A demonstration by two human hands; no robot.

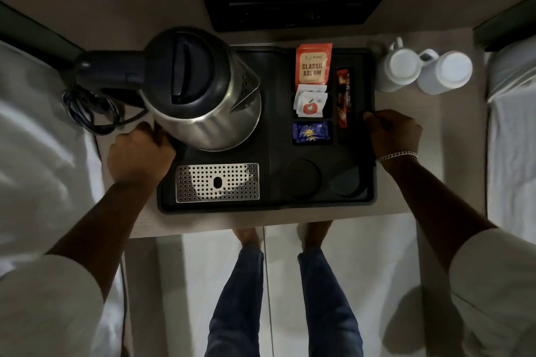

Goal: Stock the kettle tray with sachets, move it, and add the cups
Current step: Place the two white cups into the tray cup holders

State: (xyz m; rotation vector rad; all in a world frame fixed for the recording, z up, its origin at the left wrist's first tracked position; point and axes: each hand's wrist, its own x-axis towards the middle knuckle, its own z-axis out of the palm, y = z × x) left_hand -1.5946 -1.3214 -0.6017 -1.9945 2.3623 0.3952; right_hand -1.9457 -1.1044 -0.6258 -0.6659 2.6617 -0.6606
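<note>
A black kettle tray [269, 207] lies on a small bedside table [429, 203]. On it stand a steel kettle [203, 90] and a perforated metal drip plate [217, 182]. Its right compartments hold an orange tea sachet [313, 65], white sachets [310, 103], a blue sachet [311, 132] and a red stick sachet [343, 98]. Two round cup recesses [300, 180] at the front right are bare. My left hand [139, 151] grips the tray's left edge. My right hand [394, 133] grips its right edge. Two white cups [426, 69] stand upside down on the table, right of the tray.
The kettle's coiled black cord [90, 110] lies at the table's left edge. White beds [37, 139] flank the table on both sides. A dark wall panel [295, 6] sits behind the tray. My legs and feet [284, 284] stand on the pale floor below.
</note>
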